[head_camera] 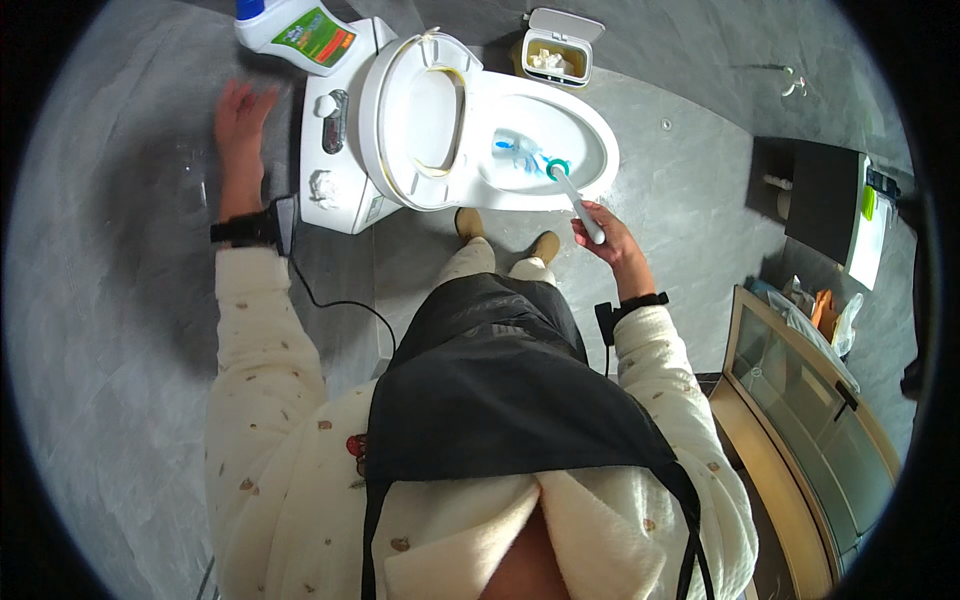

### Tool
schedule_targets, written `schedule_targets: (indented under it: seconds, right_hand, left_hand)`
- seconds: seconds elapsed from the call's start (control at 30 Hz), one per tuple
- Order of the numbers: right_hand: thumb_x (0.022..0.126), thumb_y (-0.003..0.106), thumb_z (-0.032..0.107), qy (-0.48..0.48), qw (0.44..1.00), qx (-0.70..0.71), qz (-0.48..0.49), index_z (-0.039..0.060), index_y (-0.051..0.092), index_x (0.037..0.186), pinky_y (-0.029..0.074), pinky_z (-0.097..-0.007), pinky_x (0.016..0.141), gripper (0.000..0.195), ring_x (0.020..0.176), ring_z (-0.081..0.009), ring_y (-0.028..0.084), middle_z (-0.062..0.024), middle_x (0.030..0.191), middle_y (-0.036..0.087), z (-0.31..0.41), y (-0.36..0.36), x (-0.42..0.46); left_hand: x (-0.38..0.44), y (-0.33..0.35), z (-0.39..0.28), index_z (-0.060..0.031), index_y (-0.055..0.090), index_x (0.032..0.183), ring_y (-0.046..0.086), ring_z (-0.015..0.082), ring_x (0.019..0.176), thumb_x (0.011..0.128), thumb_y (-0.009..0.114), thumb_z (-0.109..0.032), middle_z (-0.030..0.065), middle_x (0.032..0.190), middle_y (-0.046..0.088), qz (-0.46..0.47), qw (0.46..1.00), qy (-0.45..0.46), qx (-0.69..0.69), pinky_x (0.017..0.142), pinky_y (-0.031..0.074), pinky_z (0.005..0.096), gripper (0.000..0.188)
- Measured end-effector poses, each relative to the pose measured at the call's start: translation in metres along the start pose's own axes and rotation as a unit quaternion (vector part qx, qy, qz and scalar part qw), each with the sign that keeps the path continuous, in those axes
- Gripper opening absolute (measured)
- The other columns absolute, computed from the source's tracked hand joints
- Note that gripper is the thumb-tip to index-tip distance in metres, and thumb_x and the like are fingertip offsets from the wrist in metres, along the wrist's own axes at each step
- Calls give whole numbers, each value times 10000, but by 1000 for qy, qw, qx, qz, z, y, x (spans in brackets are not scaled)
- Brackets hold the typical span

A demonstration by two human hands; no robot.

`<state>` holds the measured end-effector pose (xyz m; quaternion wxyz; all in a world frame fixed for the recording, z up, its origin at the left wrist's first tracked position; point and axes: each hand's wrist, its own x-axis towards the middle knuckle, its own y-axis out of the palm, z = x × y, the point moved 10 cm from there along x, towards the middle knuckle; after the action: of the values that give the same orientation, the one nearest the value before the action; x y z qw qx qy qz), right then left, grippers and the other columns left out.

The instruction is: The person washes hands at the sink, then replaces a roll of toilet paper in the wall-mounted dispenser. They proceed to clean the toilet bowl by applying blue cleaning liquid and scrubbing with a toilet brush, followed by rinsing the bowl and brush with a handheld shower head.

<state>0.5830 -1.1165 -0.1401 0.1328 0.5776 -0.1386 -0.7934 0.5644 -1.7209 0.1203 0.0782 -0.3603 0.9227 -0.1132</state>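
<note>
My right hand [611, 236] grips the pale handle of a toilet brush [577, 201]. The brush's teal-ringed head is inside the white toilet bowl [612, 154], over streaks of blue liquid [529, 159]. My left hand [241, 124] is empty with its fingers apart, beside the toilet cistern [315, 154] and in front of the grey wall; whether it touches the wall I cannot tell. The toilet seat [459, 71] and lid are raised against the cistern. A white cleaner bottle [289, 37] with a blue cap and green label stands on the cistern's far end.
Crumpled white tissue [324, 189] lies on the cistern top. Beyond the bowl, a small waste bin [586, 81] has its lid up and paper inside. A dark wall cabinet [823, 199] and a framed glass door [795, 375] are at the right. Cables hang from both wrist straps.
</note>
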Motion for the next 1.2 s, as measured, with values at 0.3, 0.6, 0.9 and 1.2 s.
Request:
schedule_targets:
  seconds: [0.3,0.6,0.9,1.2]
  right_hand:
    - [907,503,193,-93,517,-807,-269,84,588,1167,527,-420,840,294,1001,-329,656,-187,1049,671,89,-40,43]
    - [869,519,112,-167,481,-855,-101,54,710,982,551,-392,785,230,932,-321,686,-185,995,693,83,53,151]
    - [878,539,110,-125,441,-881,-118,76,702,975,562,-384,755,192,921,-292,691,-170,1001,691,88,40,142]
    - [846,569,144,-163,490,-856,-14,50,692,1000,536,-439,823,219,958,-364,664,-217,988,680,70,82,124]
  left_hand:
    - [-206,22,18,-22,459,1338,572,173,1096,856,643,11,105,1203,584,8,991,-57,121,924,480,298,517]
    - [-377,84,82,-35,498,1301,584,178,1080,856,647,-13,94,1177,601,16,971,-216,97,919,462,306,470]
    - [-426,85,73,-20,492,1314,577,215,1108,876,644,-71,127,1191,600,-1,960,-231,160,940,453,348,467]
    - [-407,93,78,-22,532,1280,587,219,1102,875,647,-79,123,1202,607,27,969,-176,174,928,459,345,424]
